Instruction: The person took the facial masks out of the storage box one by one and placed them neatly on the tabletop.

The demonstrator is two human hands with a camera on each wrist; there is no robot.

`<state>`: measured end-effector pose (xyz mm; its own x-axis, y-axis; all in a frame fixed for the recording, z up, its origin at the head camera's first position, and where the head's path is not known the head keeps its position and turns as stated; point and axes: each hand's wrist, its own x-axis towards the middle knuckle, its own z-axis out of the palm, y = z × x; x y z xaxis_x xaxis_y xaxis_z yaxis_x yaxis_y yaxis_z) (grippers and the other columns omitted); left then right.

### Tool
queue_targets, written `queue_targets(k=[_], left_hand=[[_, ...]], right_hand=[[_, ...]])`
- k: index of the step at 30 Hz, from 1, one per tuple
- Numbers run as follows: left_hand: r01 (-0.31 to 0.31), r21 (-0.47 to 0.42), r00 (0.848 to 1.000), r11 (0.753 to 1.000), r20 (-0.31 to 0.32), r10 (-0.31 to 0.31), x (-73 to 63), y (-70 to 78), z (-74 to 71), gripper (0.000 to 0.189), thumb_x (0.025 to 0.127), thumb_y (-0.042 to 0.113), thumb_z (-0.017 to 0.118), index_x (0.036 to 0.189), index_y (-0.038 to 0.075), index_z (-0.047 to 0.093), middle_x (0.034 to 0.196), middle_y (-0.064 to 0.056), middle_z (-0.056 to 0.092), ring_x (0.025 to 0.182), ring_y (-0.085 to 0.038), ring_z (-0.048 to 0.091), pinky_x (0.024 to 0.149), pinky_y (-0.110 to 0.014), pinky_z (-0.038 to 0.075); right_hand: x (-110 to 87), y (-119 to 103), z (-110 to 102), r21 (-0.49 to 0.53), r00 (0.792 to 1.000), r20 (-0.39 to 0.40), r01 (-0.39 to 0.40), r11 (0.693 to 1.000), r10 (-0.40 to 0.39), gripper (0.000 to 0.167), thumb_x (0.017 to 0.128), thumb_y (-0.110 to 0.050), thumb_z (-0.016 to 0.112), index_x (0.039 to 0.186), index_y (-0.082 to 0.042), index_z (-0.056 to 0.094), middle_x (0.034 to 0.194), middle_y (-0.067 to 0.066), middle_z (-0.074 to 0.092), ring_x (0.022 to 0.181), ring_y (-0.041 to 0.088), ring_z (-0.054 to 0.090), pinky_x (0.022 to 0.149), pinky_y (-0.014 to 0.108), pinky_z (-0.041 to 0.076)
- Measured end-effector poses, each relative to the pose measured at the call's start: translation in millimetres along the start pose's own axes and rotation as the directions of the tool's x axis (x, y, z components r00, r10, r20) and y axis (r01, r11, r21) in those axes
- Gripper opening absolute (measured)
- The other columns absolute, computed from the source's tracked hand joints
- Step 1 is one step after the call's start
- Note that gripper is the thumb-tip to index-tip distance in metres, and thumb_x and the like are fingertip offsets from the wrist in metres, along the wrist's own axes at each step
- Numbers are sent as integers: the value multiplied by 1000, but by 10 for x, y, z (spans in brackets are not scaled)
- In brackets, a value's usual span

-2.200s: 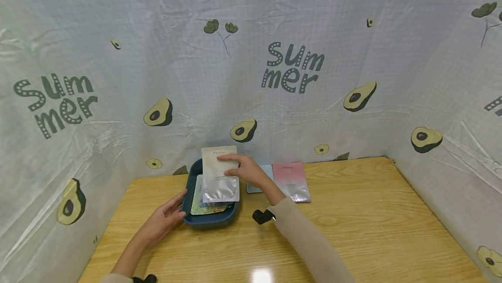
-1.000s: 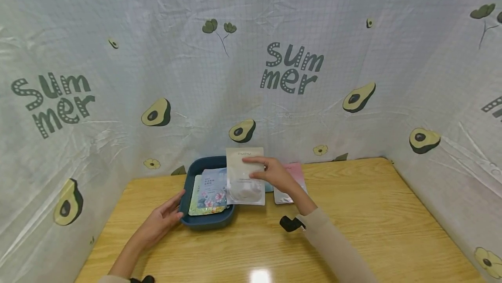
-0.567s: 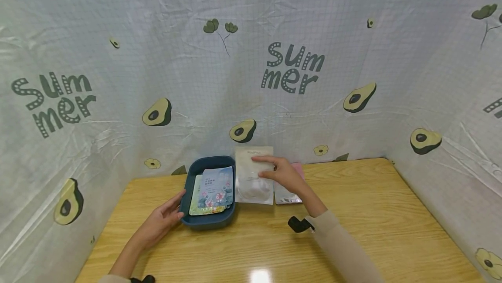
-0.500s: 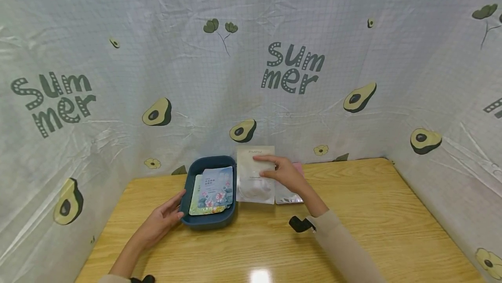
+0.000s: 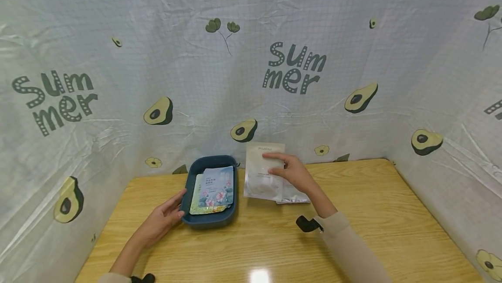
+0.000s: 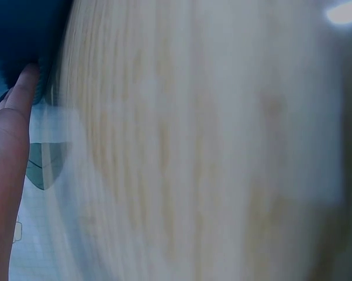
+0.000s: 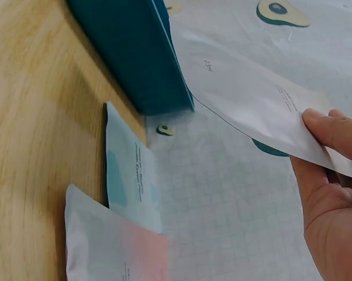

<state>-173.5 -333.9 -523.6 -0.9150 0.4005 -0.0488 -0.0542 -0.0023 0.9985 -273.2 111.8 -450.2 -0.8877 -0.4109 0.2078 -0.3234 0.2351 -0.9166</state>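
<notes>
Right hand (image 5: 295,172) has the white packet (image 5: 262,176) pinched between thumb and fingers by its right side — so that grip is clamped on the packet, no doubt there. "PMPM" reads along its top edge. The packet's up off the wood and a bit tilted, with its left edge just beside the right rim of the blue bin (image 5: 209,222); from the head view there's a narrow strip of room between the two.

Below it, a pink-and-white packet (image 7: 111,249) and a pale blue packet (image 7: 129,175) are at the table's back edge, the pink one nearer the right wrist camera. From the head view the white one hides most of them, only a silvery bottom edge pokes out.

Left hand (image 5: 161,220) is on the bin's left outer wall, thumb and fingers apart, tips against the side, not wrapped round it. Inside the bin, a blue floral packet (image 5: 216,187) lies over a green one (image 5: 197,208), with some bin floor showing behind and in front of them.

As for room, the wooden tabletop (image 5: 364,217) runs wide to the right of the right arm — and the printed cloth (image 5: 188,69) walls off the back and both sides.
</notes>
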Motion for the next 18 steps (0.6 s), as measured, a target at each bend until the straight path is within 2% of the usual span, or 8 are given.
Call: queue_targets(k=[4,7,10,13,15,17,18], left_hand=[[-7,-4,1000,1000,18,7,-8,-10,-13,69,107,1,47,163,4,7,167,-28,-5,146,-4,27,107,-18,41],[-13,-6,1000,1000,26,13,-8,-21,-23,68,107,0,46,163,4,7,167,-28,-5,149,-12,21,107,-18,41],[-7,-6,1000,1000,18,7,-3,-20,-21,68,107,0,46,164,5,8,167,-27,-3,147,-6,26,107,-19,41],[-2,-1,1000,1000,13,2,4,-17,-17,68,108,1,46,164,5,8,167,-26,-3,141,5,34,107,-19,41],[-2,2,1000,1000,17,2,8,-21,-21,68,108,1,45,164,5,7,167,-26,-4,138,8,36,107,-19,41],[-6,1,1000,1000,20,6,5,-20,-27,68,108,1,45,164,4,6,167,-26,-4,138,8,36,107,-19,41],[-9,-2,1000,1000,18,9,4,-19,-30,68,107,0,45,163,4,6,167,-27,-4,138,8,36,107,-19,41]], right_hand=[[-49,6,1,-82,999,-19,43,996,-44,45,92,-12,76,135,-22,68,128,4,69,47,7,27,48,24,35],[-96,7,9,-219,991,-10,128,967,-133,46,92,-11,76,135,-23,68,117,2,72,44,4,24,47,24,34],[-139,7,5,-320,973,23,225,920,-229,47,91,-7,75,136,-21,67,117,2,73,45,0,20,48,24,35],[-185,13,-22,-364,951,62,305,880,-304,47,90,-4,76,135,-17,68,128,5,70,48,-2,18,51,24,37],[-222,13,-45,-394,940,76,335,856,-333,47,89,-2,77,133,-16,69,126,4,71,49,-1,20,51,24,37],[-263,12,-63,-426,933,81,351,834,-352,46,88,-3,78,131,-16,70,124,2,72,52,1,28,55,26,41],[-282,13,-71,-445,932,76,351,824,-356,44,88,-5,78,130,-17,71,123,0,73,55,2,38,60,27,45]])
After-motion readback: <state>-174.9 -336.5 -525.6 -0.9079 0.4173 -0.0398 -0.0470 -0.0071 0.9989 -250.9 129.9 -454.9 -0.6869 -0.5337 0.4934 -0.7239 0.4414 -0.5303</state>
